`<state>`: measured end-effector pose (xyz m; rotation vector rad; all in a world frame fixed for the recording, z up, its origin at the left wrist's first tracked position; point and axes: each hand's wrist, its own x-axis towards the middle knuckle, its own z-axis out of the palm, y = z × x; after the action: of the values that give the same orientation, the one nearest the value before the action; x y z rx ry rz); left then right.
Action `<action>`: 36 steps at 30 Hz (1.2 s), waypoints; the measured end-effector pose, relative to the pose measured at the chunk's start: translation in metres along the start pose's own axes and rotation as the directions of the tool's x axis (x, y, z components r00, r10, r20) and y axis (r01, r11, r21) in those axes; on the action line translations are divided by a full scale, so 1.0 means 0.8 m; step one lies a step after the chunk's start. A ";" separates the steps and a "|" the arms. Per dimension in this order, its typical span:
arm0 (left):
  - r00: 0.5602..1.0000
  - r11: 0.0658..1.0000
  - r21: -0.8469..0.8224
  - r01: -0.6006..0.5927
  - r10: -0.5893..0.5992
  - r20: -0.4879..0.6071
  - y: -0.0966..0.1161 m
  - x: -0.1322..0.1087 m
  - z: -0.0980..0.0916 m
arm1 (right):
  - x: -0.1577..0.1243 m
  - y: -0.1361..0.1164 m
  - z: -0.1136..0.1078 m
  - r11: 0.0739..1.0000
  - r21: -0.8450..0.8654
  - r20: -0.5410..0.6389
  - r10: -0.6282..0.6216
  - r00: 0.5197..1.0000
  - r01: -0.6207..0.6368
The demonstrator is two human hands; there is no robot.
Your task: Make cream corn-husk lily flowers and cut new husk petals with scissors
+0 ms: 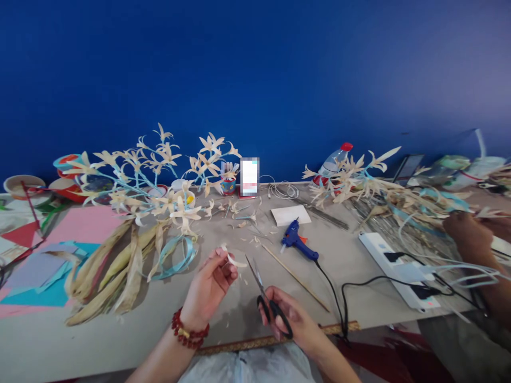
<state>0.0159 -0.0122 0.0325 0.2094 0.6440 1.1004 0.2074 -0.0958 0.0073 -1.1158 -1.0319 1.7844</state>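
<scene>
Between the thumb and fingers of my left hand is a pale curled piece of corn husk. My right hand holds black-handled scissors, their blades parted and pointing toward the husk piece without clearly touching it. Small pale scraps lie on the table around the blades. Just past my right hand is a thin wooden stick. A blue glue gun rests farther back on its side. Dried corn husks and a light blue ribbon lie left of my left hand.
Husk flowers on blue stems stand at back left; more flowers lie at right. A white power strip with black cords is at right, near another person's hand. Coloured paper covers the left side. A phone stands by the wall.
</scene>
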 end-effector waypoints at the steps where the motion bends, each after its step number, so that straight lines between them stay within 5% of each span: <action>1: 1.000 1.000 0.003 0.004 -0.004 0.000 -0.001 0.000 0.001 | 0.002 0.002 0.006 1.000 0.017 0.018 -0.016 1.000 0.016; 6: 1.000 0.994 0.104 -0.023 0.022 0.012 -0.002 -0.003 0.005 | 0.009 0.003 0.015 0.994 -0.059 0.005 -0.093 0.996 0.093; 16: 0.999 0.973 0.226 -0.041 0.035 0.031 0.003 -0.008 0.005 | 0.012 -0.011 0.011 0.969 -0.242 -0.050 -0.054 0.997 0.040; 31: 0.987 0.960 0.238 -0.147 0.127 0.094 0.000 -0.014 0.006 | 0.013 -0.001 0.021 0.997 -0.072 -0.111 -0.048 0.993 0.040; 36: 0.965 0.853 0.454 -0.258 0.210 0.154 -0.013 -0.023 0.008 | 0.013 -0.003 0.028 0.997 -0.039 -0.131 -0.067 0.989 0.062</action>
<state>0.0223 -0.0321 0.0398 0.7790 0.8055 1.1431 0.1839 -0.0910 0.0131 -1.1916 -1.0112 1.6244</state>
